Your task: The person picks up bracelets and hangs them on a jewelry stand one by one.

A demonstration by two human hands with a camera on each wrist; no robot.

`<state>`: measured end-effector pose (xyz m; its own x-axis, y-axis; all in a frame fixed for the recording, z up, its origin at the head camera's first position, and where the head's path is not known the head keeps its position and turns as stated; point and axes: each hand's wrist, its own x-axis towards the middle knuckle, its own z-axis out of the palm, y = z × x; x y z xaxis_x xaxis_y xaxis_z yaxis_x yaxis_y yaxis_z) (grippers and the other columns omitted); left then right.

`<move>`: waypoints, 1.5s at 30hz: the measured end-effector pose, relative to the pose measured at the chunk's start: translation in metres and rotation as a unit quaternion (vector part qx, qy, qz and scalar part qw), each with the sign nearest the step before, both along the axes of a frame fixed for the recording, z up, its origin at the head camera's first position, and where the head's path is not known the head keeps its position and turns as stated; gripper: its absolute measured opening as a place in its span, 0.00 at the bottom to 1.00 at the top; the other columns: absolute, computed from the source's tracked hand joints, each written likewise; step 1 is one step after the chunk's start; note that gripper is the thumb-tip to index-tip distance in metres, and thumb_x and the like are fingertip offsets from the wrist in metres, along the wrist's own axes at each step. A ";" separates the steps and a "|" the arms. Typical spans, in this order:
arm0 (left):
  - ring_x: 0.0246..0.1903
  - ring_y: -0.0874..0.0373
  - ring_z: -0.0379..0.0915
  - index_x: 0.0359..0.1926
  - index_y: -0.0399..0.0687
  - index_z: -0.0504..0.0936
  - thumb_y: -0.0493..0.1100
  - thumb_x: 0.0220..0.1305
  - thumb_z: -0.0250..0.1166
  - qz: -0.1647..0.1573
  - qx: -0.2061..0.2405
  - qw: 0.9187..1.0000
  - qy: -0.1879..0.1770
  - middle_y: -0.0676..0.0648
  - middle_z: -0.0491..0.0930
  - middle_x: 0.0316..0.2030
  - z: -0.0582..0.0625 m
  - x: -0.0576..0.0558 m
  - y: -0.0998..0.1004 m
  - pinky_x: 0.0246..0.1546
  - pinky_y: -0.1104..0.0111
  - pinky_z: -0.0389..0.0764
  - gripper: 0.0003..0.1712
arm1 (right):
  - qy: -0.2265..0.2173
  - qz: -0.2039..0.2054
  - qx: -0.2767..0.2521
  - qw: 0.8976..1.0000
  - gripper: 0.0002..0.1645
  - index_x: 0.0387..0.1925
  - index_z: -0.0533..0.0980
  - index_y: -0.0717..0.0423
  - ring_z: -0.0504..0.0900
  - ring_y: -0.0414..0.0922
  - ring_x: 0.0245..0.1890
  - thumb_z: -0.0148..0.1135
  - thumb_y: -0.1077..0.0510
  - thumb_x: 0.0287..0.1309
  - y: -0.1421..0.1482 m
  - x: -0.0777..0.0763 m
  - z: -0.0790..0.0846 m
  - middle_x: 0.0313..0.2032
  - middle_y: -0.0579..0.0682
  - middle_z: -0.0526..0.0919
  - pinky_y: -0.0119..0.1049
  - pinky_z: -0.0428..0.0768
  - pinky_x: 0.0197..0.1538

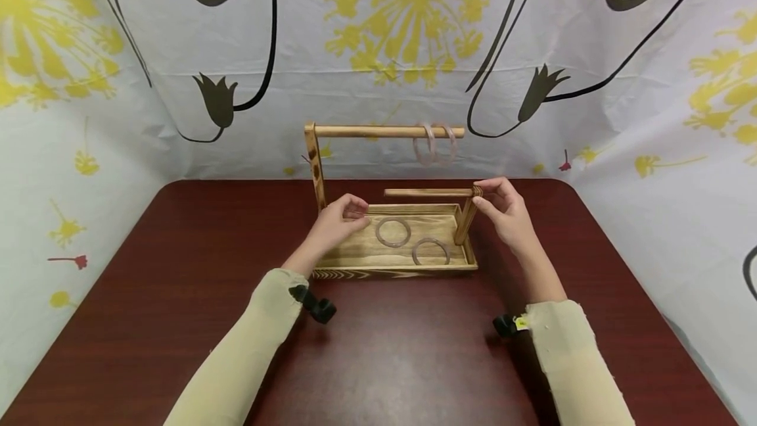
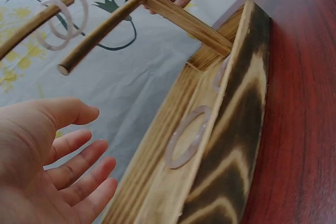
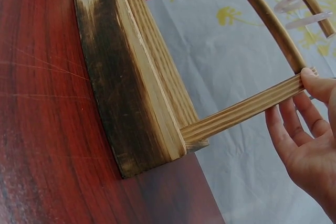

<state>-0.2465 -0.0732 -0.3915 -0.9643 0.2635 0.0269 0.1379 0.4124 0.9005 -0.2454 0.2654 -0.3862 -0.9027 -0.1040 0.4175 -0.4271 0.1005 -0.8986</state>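
A wooden bangle stand with a shallow tray (image 1: 390,271) stands on the table. My right hand (image 1: 505,212) holds the top of its shorter right post (image 1: 466,221), thumb on one side and fingers on the other, where the lower bar (image 1: 428,192) joins. My left hand (image 1: 340,219) is over the tray's left part, fingers relaxed and apart, holding nothing in the left wrist view. Two pale bangles (image 1: 430,143) hang near the free end of the upper bar (image 1: 372,131). Inside the tray lie one bangle (image 1: 377,234) and, nearer the front wall, another bangle (image 1: 415,255).
The taller left post (image 1: 316,169) carries the upper bar. Behind the dark red table (image 1: 378,347) hangs a white cloth (image 1: 378,38) with yellow flower prints. A black strap camera (image 1: 319,307) sits at the left wrist, and another (image 1: 505,325) at the right.
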 end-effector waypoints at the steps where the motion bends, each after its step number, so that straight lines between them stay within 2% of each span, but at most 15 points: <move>1: 0.56 0.45 0.79 0.56 0.40 0.76 0.40 0.65 0.66 -0.001 -0.002 1.000 -0.005 0.38 0.81 0.55 -0.002 -0.001 0.002 0.57 0.56 0.80 0.20 | 0.001 -0.002 0.003 1.000 0.13 0.50 0.74 0.61 0.78 0.32 0.45 0.58 0.71 0.65 0.000 0.000 0.000 0.47 0.40 0.80 0.20 0.78 0.48; 10: 0.60 0.42 0.76 0.57 0.37 0.75 0.40 0.64 0.67 -0.010 0.004 0.999 -0.038 0.37 0.77 0.60 -0.017 -0.006 0.015 0.61 0.54 0.77 0.22 | 0.003 -0.005 0.009 1.000 0.14 0.51 0.72 0.67 0.77 0.33 0.45 0.58 0.71 0.65 0.000 -0.002 -0.001 0.47 0.41 0.80 0.21 0.78 0.47; 15: 0.62 0.41 0.73 0.60 0.35 0.72 0.41 0.62 0.69 -0.012 0.005 0.998 -0.058 0.35 0.75 0.61 -0.024 -0.010 0.023 0.64 0.53 0.75 0.28 | 0.008 -0.016 0.023 1.000 0.15 0.53 0.71 0.68 0.77 0.33 0.46 0.58 0.71 0.65 0.001 -0.004 -0.002 0.47 0.39 0.80 0.20 0.78 0.46; 25: 0.65 0.42 0.70 0.64 0.35 0.70 0.44 0.57 0.74 0.012 -0.019 0.997 -0.071 0.35 0.74 0.63 -0.036 -0.015 0.040 0.67 0.55 0.72 0.37 | 0.009 -0.021 0.026 0.999 0.15 0.52 0.72 0.68 0.77 0.32 0.45 0.58 0.71 0.65 0.001 -0.004 -0.003 0.45 0.38 0.80 0.21 0.77 0.46; 31: 0.64 0.43 0.70 0.66 0.37 0.70 0.47 0.54 0.77 0.020 -0.056 0.996 -0.071 0.37 0.74 0.63 -0.039 -0.016 0.049 0.65 0.55 0.73 0.42 | 0.010 -0.018 0.019 1.000 0.13 0.51 0.73 0.64 0.78 0.32 0.45 0.58 0.71 0.65 0.000 -0.004 -0.004 0.47 0.38 0.81 0.21 0.78 0.47; 36: 0.61 0.44 0.72 0.65 0.39 0.71 0.48 0.51 0.79 0.028 -0.115 0.992 -0.039 0.39 0.75 0.61 -0.040 -0.016 0.054 0.63 0.55 0.74 0.43 | 0.008 -0.017 0.017 1.000 0.13 0.50 0.74 0.60 0.77 0.32 0.46 0.58 0.71 0.65 0.001 -0.005 -0.005 0.46 0.36 0.80 0.21 0.78 0.47; 41: 0.61 0.44 0.71 0.64 0.40 0.71 0.48 0.50 0.80 0.025 -0.172 0.985 -0.007 0.40 0.74 0.61 -0.040 -0.016 0.058 0.65 0.56 0.72 0.44 | 0.010 -0.020 0.019 1.000 0.13 0.50 0.73 0.61 0.77 0.32 0.46 0.58 0.71 0.66 0.001 -0.004 -0.005 0.47 0.35 0.80 0.21 0.77 0.48; 45: 0.62 0.45 0.69 0.63 0.42 0.71 0.49 0.50 0.80 0.023 -0.201 0.979 0.000 0.42 0.73 0.60 -0.040 -0.017 0.060 0.66 0.56 0.71 0.43 | 0.012 -0.022 0.022 0.999 0.13 0.51 0.72 0.66 0.77 0.32 0.47 0.58 0.71 0.66 0.000 -0.004 -0.004 0.47 0.34 0.80 0.21 0.77 0.48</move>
